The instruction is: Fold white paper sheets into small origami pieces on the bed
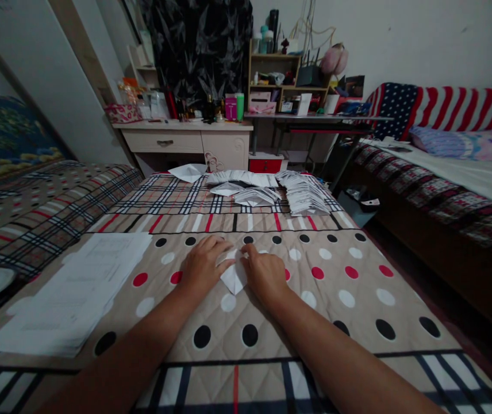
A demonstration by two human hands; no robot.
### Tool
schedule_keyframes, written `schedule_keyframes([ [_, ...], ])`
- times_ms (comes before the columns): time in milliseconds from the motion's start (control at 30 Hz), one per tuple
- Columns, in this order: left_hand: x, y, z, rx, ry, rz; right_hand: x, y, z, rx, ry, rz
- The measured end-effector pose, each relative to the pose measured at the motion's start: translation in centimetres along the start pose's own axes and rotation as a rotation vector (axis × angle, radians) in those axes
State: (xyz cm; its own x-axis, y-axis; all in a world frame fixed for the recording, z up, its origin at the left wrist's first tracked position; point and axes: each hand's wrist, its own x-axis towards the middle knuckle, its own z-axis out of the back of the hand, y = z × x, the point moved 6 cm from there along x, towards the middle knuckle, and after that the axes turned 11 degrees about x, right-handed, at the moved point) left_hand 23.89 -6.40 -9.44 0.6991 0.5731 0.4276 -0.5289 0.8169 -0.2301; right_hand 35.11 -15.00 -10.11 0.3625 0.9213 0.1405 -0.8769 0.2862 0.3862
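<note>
Now, on a big dotted bed (pixel 229 345), a left hand (pixel 202 263) and a right hand (pixel 267 276) meet at one small folded paper (pixel 234 280).

Behind the bed, a wooden shelf (pixel 276 56) holds bottles (pixel 267 41) and a pink box (pixel 263 107). Beside the bed is a grey bin (pixel 353 214); it is too dark to tell what is inside. Flat sheets (pixel 76 290) lie on the left, and folded piles (pixel 307 196) at the far end. The small folded paper is between the hands, its long way pointing away from the person, both hands about equally near. The left fingers (pixel 227 264) bend a little apart at its left edge; the right fingers (pixel 249 251) curl at its right edge. I cannot tell if they pinch or press.
</note>
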Motion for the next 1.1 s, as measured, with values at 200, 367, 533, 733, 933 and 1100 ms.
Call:
schedule_keyframes([
  [200,-2.5,-2.9,-2.5,0.018,0.116,-0.191,-1.1,1.5,0.9,0.012,-0.155,0.192],
  [367,-3.5,-2.8,-4.5,-0.016,0.284,-0.076,-2.4,2.7,-1.4,0.341,-0.038,0.391],
  [533,-4.0,-2.9,-3.1,0.045,0.309,-0.222,-2.8,1.8,-2.1,0.326,0.024,0.37],
  [733,-4.0,-1.8,-0.9,0.128,0.459,-0.206,-3.1,0.9,-1.1,0.148,0.066,0.273],
  [933,-3.1,-0.4,-0.5,0.084,0.444,-0.082,-2.0,-0.5,-0.7,0.095,0.032,0.153],
  [1100,-2.2,1.1,-1.2,0.08,0.302,0.029,-1.3,-1.4,-0.3,0.197,-0.047,0.172],
])
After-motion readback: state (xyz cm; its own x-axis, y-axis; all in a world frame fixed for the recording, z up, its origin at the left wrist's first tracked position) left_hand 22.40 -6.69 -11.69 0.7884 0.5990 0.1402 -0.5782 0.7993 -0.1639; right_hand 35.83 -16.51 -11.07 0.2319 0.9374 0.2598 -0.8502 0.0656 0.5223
